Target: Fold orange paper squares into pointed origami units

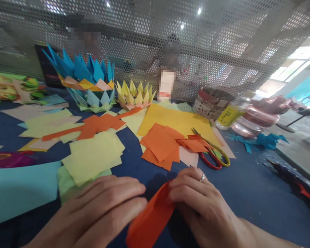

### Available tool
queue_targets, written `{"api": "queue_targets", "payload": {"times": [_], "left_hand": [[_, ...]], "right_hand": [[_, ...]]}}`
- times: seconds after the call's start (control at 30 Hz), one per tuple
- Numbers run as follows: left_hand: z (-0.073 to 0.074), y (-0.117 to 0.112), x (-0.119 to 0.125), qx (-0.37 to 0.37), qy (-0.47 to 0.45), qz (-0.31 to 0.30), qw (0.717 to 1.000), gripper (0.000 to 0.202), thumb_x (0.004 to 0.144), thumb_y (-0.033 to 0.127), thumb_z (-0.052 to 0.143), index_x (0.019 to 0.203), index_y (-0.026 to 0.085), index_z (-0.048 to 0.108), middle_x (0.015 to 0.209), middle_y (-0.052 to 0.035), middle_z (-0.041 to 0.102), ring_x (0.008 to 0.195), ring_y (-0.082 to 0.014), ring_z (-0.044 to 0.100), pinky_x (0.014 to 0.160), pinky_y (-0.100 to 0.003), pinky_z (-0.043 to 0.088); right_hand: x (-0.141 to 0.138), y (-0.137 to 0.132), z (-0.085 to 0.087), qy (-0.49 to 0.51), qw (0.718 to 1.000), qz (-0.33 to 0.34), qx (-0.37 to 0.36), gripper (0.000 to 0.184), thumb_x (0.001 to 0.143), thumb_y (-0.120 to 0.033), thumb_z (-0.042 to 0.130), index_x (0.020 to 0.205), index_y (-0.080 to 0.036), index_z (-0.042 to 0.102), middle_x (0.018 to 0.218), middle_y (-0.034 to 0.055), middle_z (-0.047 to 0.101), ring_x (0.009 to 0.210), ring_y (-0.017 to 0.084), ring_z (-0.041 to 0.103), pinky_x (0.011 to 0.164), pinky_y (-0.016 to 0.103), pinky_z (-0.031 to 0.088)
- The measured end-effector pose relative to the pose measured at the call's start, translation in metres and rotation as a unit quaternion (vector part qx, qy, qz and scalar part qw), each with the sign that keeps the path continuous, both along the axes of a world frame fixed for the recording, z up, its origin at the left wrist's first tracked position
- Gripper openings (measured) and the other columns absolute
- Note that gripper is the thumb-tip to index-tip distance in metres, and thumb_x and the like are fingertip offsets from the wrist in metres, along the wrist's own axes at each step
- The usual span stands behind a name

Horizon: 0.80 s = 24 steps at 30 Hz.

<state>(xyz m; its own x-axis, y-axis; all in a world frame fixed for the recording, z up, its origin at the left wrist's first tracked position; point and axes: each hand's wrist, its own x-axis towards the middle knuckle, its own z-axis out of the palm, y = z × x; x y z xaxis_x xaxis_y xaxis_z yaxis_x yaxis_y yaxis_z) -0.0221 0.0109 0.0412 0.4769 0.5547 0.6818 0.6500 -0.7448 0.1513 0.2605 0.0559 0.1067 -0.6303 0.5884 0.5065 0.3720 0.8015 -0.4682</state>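
Observation:
A folded piece of orange paper (151,222) stands tilted between my hands, low in the middle of the view. My right hand (196,199), with a ring on one finger, grips its upper end between bent fingers. My left hand (111,206) lies along the paper's left side with its fingers stretched out; its thumb is hidden. Just beyond my hands is a stack of orange paper squares (160,144). Beside it, small folded orange pieces (195,144) lie under scissors (218,155) with one red and one yellow handle.
Pale yellow squares (94,156) and light blue paper (23,193) lie at left. Blue (84,70) and yellow (136,94) folded-paper pieces stand behind. A woven basket (209,103), bottle (229,115) and glue gun (294,179) are at right. A mesh screen (144,27) closes the back.

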Motion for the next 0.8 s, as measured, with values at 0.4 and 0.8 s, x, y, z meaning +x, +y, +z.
{"api": "queue_targets", "payload": {"times": [0.4, 0.8], "left_hand": [[0.006, 0.002, 0.024, 0.091, -0.021, -0.024, 0.995, 0.022, 0.102, 0.019, 0.072, 0.111, 0.038, 0.079, 0.13, 0.0163, 0.073, 0.124, -0.0073, 0.069, 0.129, -0.031, 0.042], [0.011, 0.015, 0.028, 0.054, -0.035, -0.088, 0.994, 0.037, 0.116, 0.017, 0.041, 0.104, 0.026, 0.074, 0.114, 0.0133, 0.082, 0.123, -0.0019, 0.07, 0.127, -0.021, 0.037]], "right_hand": [[0.002, -0.004, 0.0, -0.055, 0.996, -0.006, 0.064, 0.022, 0.105, -0.004, 0.056, 0.098, -0.021, 0.068, 0.107, 0.0013, 0.083, 0.098, 0.018, 0.069, 0.092, 0.033, 0.051], [-0.002, -0.006, 0.006, -0.084, 0.994, -0.007, 0.072, 0.024, 0.105, -0.006, 0.053, 0.098, -0.023, 0.069, 0.115, 0.0008, 0.081, 0.105, 0.018, 0.068, 0.098, 0.035, 0.047]]}}
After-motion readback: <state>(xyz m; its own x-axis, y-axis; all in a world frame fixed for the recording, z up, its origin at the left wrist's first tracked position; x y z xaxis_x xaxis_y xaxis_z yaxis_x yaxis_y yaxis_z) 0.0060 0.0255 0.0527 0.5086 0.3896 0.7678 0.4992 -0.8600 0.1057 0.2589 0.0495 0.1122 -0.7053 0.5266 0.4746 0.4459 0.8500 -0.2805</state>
